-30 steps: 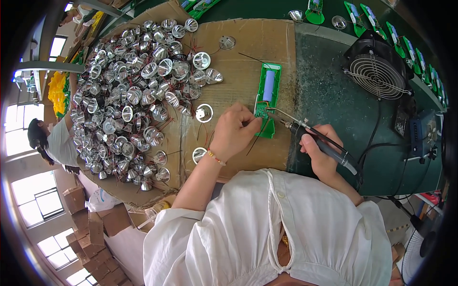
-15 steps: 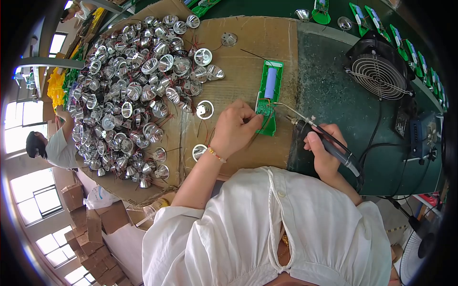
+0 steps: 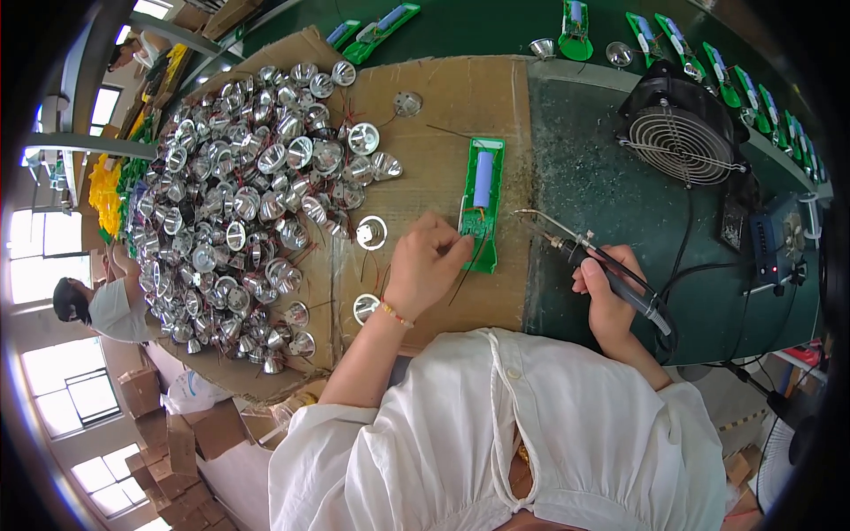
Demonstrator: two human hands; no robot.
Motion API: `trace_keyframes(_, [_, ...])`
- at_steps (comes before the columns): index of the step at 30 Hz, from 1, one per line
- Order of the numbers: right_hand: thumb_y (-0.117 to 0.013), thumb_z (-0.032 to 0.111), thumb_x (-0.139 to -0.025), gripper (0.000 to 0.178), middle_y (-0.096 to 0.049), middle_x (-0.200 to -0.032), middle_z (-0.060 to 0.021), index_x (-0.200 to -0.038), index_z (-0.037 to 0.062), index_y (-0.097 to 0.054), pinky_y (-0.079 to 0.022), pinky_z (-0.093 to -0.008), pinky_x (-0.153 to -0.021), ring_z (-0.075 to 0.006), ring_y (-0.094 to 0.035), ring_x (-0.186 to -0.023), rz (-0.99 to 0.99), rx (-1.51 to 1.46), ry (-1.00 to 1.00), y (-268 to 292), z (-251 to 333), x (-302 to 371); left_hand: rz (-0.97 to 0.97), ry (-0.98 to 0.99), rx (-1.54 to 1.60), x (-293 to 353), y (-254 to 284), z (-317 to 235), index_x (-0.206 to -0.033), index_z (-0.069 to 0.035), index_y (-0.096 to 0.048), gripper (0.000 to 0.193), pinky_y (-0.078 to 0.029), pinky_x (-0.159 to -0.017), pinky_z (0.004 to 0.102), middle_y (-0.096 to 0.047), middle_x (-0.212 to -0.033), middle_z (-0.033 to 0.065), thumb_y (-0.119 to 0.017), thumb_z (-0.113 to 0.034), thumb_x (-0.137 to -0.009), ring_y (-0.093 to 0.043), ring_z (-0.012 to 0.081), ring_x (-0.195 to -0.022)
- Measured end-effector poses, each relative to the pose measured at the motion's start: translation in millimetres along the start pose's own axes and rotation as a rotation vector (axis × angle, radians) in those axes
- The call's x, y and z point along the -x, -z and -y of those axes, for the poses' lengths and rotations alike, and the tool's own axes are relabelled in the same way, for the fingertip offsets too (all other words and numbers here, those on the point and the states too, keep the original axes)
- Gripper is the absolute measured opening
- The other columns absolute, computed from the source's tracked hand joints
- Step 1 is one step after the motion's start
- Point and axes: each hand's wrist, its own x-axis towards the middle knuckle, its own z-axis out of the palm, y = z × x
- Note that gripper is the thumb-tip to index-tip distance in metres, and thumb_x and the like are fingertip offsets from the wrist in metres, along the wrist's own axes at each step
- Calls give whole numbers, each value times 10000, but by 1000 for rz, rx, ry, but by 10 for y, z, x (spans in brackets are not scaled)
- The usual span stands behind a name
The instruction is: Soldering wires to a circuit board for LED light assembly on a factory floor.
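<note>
Presently found on the bench (image 3: 575,159): one open green case (image 3: 495,202), lying face up on a cardboard sheet (image 3: 434,181), between the two hands. With the left hand (image 3: 423,265), thumb and fingertips bent close together at the near-left edge of the case, beside a small circuit board (image 3: 475,224); not possible to make out whether closed on a wire or only steadying the case. With the right hand (image 3: 613,288), gripping a soldering iron (image 3: 632,298) fitted with a thin bent tube (image 3: 560,228); held to the right of the case, tip apart from the board.

Judged partway along. Counted as done: seating a blue battery (image 3: 483,180) in the far half of the case and placing the board below it. Counted as not done: fitting any reflector to this case, tidying the dark wires seen jutting past its edges. Too small to judge: joints on the board.

Also noted: at left, a large pile of silvery reflectors (image 3: 248,199), with loose reflectors (image 3: 372,233) nearer the left hand; at right, a black fan (image 3: 677,146); along the far side, more green cases (image 3: 723,75).
</note>
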Motion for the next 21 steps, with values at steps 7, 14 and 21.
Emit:
trace_keyframes(7, [-588, 87, -821, 126, -569, -678, -82, -864, -4, -511, -440, -216, -504, -101, -528, -542, -81, 14, -20, 89, -45, -79, -93, 91, 119, 151, 69, -16, -790, -4, -658, 136, -466, -534, 264, -625, -668, 93, -611, -131, -785, -575, 157, -551])
trace_keyframes(14, [-613, 110, -816, 143, -583, -683, -72, -842, 6, -520, -447, -219, -513, -90, -538, -558, -147, 16, -109, 135, -74, -119, 85, 9, -67, -1177, 126, -276, -658, -7, -643, 214, -497, -574, 333, -612, -599, 152, -535, -175, -735, -611, 255, -538])
trace_keyframes(21, [-617, 110, -808, 135, -589, -661, -69, -822, 15, -523, -438, -221, -494, -91, -541, -540, -146, 13, -127, 94, -107, -122, -147, -202, -650, -2248, 503, -109, -1108, -102, -570, 436, -435, -836, 419, -569, -1083, 139, -521, -410, -803, -546, 286, -1014])
